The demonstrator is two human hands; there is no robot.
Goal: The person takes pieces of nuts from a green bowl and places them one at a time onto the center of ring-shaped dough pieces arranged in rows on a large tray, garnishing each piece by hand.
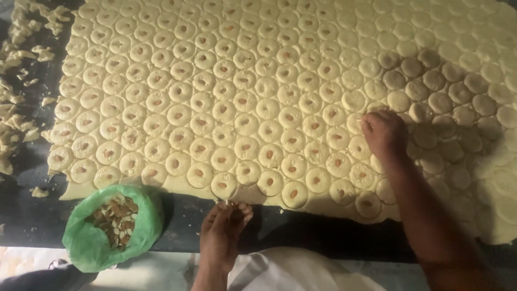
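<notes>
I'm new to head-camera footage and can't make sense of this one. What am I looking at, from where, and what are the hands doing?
This is one view from a camera worn on a person's head, looking down at their two bare hands. No machine is involved. A wide sheet of pale dough lies on a dark work surface, stamped into many rounds; most rounds on the left carry an almond piece, those on the right are bare. The right hand presses on a round. The left hand sits at the near edge, fingers bunched; what its grip holds is too small to tell. A green bag of almond slices stands nearby, and dough scraps lie at the left.
</notes>
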